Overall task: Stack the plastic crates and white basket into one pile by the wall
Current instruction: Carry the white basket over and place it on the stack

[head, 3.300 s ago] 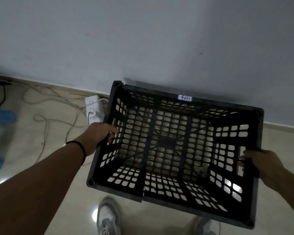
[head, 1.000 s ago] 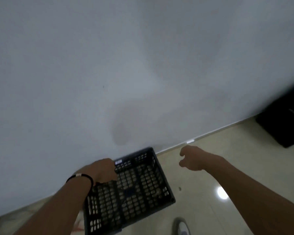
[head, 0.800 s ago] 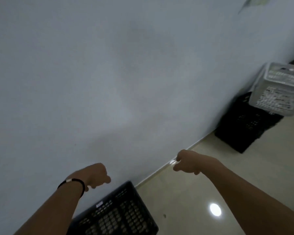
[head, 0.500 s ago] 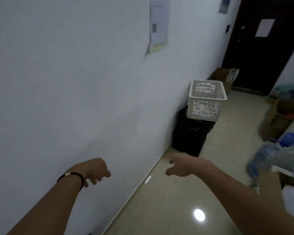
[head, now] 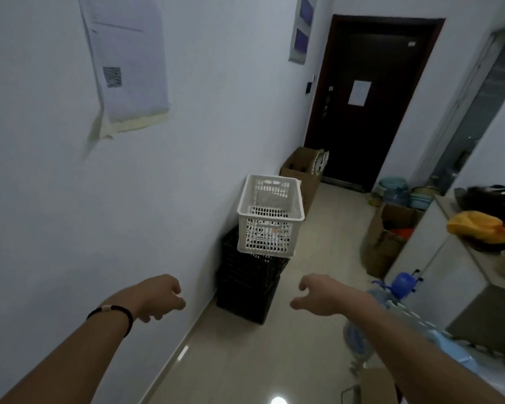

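Note:
A white perforated basket (head: 270, 215) sits on top of a pile of black plastic crates (head: 247, 282) against the left wall, a few steps ahead. My left hand (head: 158, 298), with a black band on its wrist, hangs in the air near the wall with fingers loosely curled and nothing in it. My right hand (head: 318, 294) is raised level with it, fingers apart, holding nothing. Both hands are short of the pile. The black crate I held earlier is out of view.
The white wall (head: 70, 199) runs along the left with a paper sheet (head: 129, 68) taped to it. Cardboard boxes (head: 302, 170) and a dark door (head: 370, 97) stand further down the corridor. A water bottle (head: 397, 290) and a counter (head: 464, 272) crowd the right side.
I let go of the black crate by the wall and my view swung right, down the corridor. The basket and crate pile came into view and now sit closer.

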